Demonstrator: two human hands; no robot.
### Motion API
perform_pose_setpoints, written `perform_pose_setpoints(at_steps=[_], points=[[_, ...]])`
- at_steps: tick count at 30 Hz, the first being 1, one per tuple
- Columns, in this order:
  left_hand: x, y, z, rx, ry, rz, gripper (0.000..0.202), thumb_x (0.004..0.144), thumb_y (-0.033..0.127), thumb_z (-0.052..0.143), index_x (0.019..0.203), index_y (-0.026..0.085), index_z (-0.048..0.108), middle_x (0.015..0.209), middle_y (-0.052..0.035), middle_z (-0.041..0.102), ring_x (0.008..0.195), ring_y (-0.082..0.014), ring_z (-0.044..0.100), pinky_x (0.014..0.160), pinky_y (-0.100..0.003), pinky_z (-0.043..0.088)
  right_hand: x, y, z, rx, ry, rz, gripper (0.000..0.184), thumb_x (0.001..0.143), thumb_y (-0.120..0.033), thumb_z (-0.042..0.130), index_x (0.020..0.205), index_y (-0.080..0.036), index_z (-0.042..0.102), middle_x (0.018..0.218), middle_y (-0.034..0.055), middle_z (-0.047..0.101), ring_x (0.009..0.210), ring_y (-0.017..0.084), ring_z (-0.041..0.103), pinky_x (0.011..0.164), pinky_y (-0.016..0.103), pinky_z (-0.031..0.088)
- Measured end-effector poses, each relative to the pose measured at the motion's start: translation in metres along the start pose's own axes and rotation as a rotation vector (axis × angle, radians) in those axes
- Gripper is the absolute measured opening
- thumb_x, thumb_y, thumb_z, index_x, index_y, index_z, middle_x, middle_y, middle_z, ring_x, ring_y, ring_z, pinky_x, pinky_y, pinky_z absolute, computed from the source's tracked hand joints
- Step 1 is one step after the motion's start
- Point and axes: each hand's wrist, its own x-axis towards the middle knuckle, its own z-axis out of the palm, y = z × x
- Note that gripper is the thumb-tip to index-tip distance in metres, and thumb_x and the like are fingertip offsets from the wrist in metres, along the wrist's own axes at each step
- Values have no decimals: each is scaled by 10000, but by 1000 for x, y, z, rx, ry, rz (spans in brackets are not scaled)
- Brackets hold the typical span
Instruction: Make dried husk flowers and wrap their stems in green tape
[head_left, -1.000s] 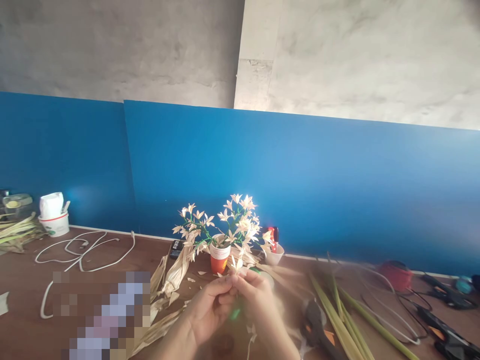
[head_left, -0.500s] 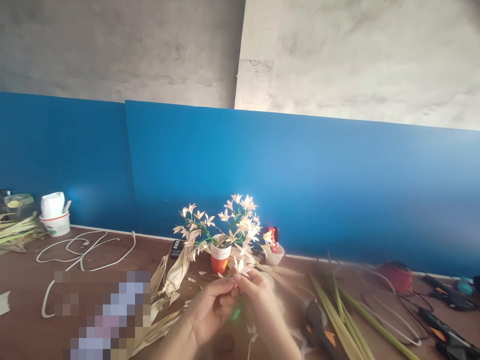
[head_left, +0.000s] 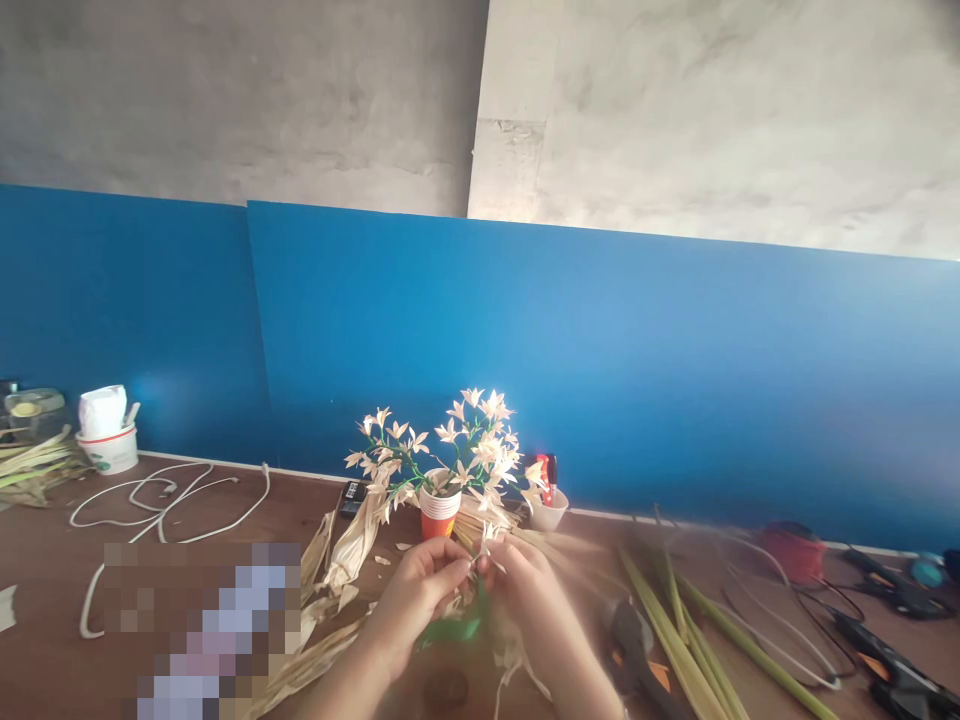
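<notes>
My right hand (head_left: 521, 580) is closed in a pinch around the base of a small pale husk flower (head_left: 488, 538), whose petals point up. Close beside it, my left hand (head_left: 424, 590) pinches at the flower's lower end; what exactly lies between those fingertips is too small to make out. A strip of green tape (head_left: 459, 631) hangs below the fingers, blurred. Just behind the hands stands a stack of paper cups (head_left: 439, 512) bearing several green-stemmed branches of pale husk flowers (head_left: 491, 450).
Dried husks (head_left: 356, 555) lie left of the hands, and long green leaves (head_left: 682, 630) at the right. Glue guns (head_left: 892, 665) with dark cords are farther right. A white cable (head_left: 161, 510) loops on the left. A small white cup (head_left: 550, 512) stands near the blue partition (head_left: 600, 370).
The flower has turned more upright and side-on between the fingers. My left hand has risen slightly, and more of the green tape now shows beneath the hands.
</notes>
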Motion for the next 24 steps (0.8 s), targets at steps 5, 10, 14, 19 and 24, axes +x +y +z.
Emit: perform_pose_setpoints(at_steps=[5,10,14,19,24], points=[[-1,8,-7,271,27,135,143,704,277,706,656,145,680,550,-2,593,510,-115,458,482,-199,298,-6,-8,1,37,-49,21,255,685,-357,713,591,-145,607,531,-29,544,479,76,423,474,196,292],[-3,11,-6,379,45,206,126,732,245,660,663,141,678,597,-24,627,564,-146,519,533,-212,357,-7,-7,3,40,-44,54,290,660,-387,739,588,-142,603,492,-31,520,430,63,383,435,200,236],[-4,10,-2,380,106,200,132,731,235,646,650,134,671,540,-7,590,483,-115,457,483,-205,317,-5,-7,4,76,-57,80,337,629,-423,763,556,-148,582,463,-43,483,408,54,349,428,202,231],[-1,3,-2,260,106,156,160,695,269,673,636,120,669,523,-21,587,488,-119,470,474,-206,315,-5,-6,5,36,-27,15,348,611,-427,785,569,-140,591,492,-32,516,447,61,384,463,201,279],[1,0,-6,215,71,102,197,671,316,681,635,125,649,503,0,565,444,-96,421,444,-203,281,-5,-6,5,5,-11,15,366,588,-435,793,573,-131,591,496,-24,538,451,60,411,458,192,280]])
